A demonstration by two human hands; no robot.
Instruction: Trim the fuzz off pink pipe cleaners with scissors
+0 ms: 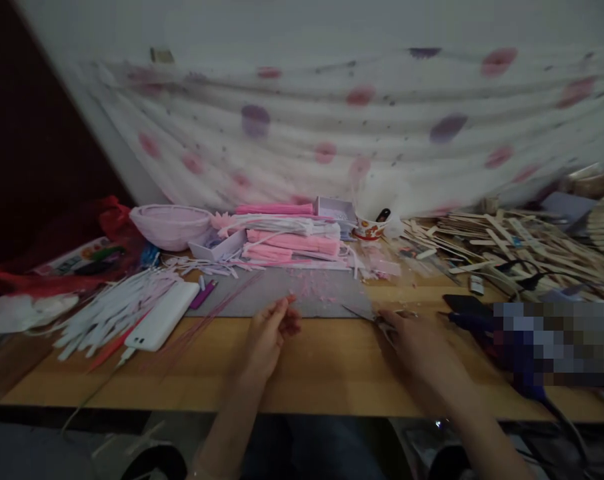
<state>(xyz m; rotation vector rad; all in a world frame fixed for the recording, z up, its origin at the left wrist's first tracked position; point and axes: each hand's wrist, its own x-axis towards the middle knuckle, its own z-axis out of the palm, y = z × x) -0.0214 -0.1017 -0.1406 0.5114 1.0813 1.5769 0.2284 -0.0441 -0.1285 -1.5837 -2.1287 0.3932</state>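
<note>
Wooden tabletop (327, 373) bears slim metallic scissors (385, 327) at the right grip (418, 339), closure unclear; left grip (272, 330) pinched together.

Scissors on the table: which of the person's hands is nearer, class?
Right. The right hand is at the handles of the scissors; the left hand is apart, left of the blade tips.

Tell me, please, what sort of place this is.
Probably a craft corner, perhaps in a home: the light-brown wooden table holds bundles of fuzzy pink and white strips and a heap of flat, pale wooden sticks, with slim metal scissors at the right hand.
</note>
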